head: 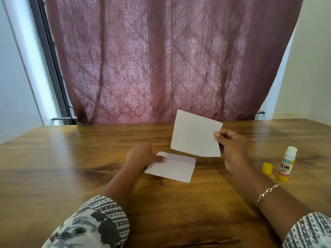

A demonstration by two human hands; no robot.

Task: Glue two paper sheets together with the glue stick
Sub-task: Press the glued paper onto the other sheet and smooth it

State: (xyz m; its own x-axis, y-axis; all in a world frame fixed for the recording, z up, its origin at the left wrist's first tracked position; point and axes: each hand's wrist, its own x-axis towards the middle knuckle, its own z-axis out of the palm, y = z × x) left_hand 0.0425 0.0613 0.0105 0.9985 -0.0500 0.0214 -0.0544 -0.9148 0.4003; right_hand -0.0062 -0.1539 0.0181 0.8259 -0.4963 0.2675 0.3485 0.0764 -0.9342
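A patterned mauve curtain (161,59) hung across the back, behind a wide wooden counter (53,158). Two forearms reached in from the near edge, each in a grey-and-white printed sleeve (93,224).

The larger-looking white paper sheet (195,135) was held up off the counter, standing nearly upright and tilted, its lower edge just above the second sheet. The right hand (232,149) gripped it at the right edge, thumb on the near face and the fingers (228,136) curled behind.

The second white sheet (173,169) lay low near the middle of the counter; whether it rested flat or was slightly raised could not be told. The left hand (141,154) pinched its left edge, thumb on top, the other fingers hidden beneath the paper.

On the right part of the counter, beside the right forearm, the glue stick (286,166) stood upright and uncapped, its white top bare. Its yellow cap (267,167) sat just to its left, apart from it. A thin silver bracelet (266,192) circled the right wrist.
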